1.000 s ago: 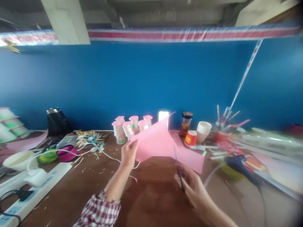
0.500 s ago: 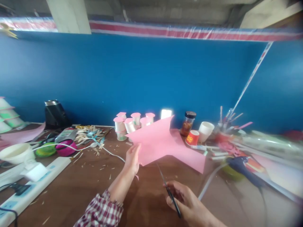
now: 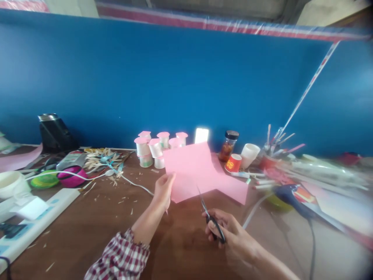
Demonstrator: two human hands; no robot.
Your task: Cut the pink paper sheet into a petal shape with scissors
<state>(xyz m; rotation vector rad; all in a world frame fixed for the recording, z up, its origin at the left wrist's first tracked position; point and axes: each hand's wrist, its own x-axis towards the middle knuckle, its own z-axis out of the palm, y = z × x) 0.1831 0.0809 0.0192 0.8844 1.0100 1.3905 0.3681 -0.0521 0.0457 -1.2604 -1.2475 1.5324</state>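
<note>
My left hand point(image 3: 163, 190) pinches the left edge of a pink paper sheet point(image 3: 189, 167), which is held up above the brown table. Black-handled scissors point(image 3: 215, 225) sit in my right hand point(image 3: 227, 227), fingers wrapped about the handles. Their blades point up and away, and the tips overlap the sheet's lower edge in view; whether they touch it I cannot tell. Another pink sheet point(image 3: 230, 184) lies behind and to the right of the held one. Several white paper cups with pink tops point(image 3: 155, 147) stand just beyond the paper.
To the left lie a white power strip point(image 3: 43, 217), a white cable point(image 3: 131, 184) and a pile of wood-coloured scraps point(image 3: 101, 159). A dark-lidded jar point(image 3: 229, 146), a red paper cup point(image 3: 233, 162) and a white cup point(image 3: 250, 154) stand at the back. A blue glue gun point(image 3: 294, 196) lies right.
The scissors have risen and moved closer to the paper's lower edge, their handles now more visible. The held sheet has turned a little more toward me. The whole view has shifted slightly.
</note>
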